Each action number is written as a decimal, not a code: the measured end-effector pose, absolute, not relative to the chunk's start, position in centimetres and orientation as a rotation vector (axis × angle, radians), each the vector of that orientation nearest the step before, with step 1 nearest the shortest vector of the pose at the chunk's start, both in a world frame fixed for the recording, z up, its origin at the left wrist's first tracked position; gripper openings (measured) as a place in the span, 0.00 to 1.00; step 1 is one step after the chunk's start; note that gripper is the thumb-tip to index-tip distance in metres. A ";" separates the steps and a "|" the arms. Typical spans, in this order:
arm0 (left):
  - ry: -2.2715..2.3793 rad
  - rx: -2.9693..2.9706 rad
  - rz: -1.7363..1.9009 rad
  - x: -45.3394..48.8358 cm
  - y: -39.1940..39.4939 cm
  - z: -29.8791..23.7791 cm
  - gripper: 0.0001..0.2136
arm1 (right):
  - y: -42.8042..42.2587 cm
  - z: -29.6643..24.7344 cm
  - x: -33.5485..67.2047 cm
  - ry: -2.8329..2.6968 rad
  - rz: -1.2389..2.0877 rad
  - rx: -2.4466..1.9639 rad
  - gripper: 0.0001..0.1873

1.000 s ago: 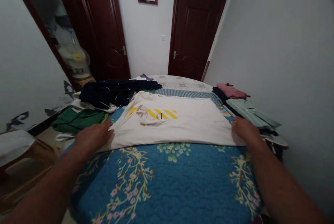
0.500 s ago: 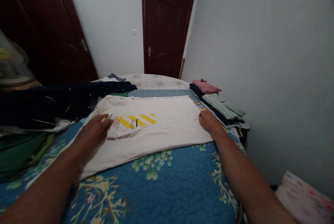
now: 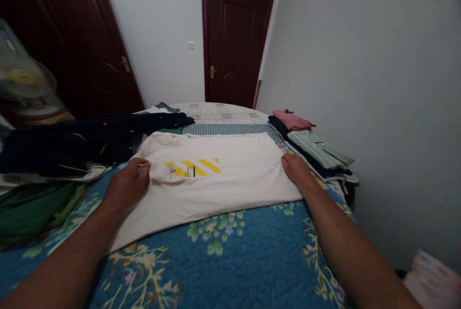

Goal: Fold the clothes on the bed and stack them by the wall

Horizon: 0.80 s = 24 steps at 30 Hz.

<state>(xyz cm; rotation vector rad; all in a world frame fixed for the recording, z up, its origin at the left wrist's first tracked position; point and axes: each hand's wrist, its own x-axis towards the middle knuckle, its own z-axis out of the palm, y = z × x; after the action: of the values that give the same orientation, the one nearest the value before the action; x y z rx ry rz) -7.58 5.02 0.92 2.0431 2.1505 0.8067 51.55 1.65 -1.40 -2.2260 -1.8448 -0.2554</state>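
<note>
A cream T-shirt with yellow diagonal stripes and small dark print lies spread sideways over the blue floral quilt. My left hand is closed on the shirt at its left part, pulling up a ridge of cloth beside the print. At the right end, my right hand pinches the shirt's edge. Between the hands the fabric lies mostly flat, with wrinkles near the left hand. My left forearm covers part of the shirt's lower left portion.
Dark navy clothes and a green garment are heaped on the left. Folded clothes, with a striped light green shirt and a pink one on top, stand at the right edge. A brown door is beyond the bed.
My left hand has closed on the shirt and drawn its cloth slightly left. My right hand keeps its hold at the right edge. The whole view has shifted a little.
</note>
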 end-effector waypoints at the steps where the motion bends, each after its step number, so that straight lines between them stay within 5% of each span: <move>1: 2.165 1.961 0.868 -7.4 4.8 1.1 0.20 | 1.6 -1.7 51.8 -1.853 -0.269 -2.214 0.17; 10: 1.946 1.899 1.035 -7.5 3.7 0.7 0.20 | 1.9 -2.6 50.4 -2.021 -0.482 -1.925 0.19; 24: 1.634 1.730 1.484 -6.6 3.8 -0.5 0.17 | -0.5 -0.8 35.8 -2.235 -0.096 -1.198 0.15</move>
<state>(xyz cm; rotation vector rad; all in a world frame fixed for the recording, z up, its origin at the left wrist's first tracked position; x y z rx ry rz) -6.62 3.78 -0.50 1.7304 1.6343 1.4840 35.81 -0.54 -0.83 -1.1980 -2.2348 -0.0961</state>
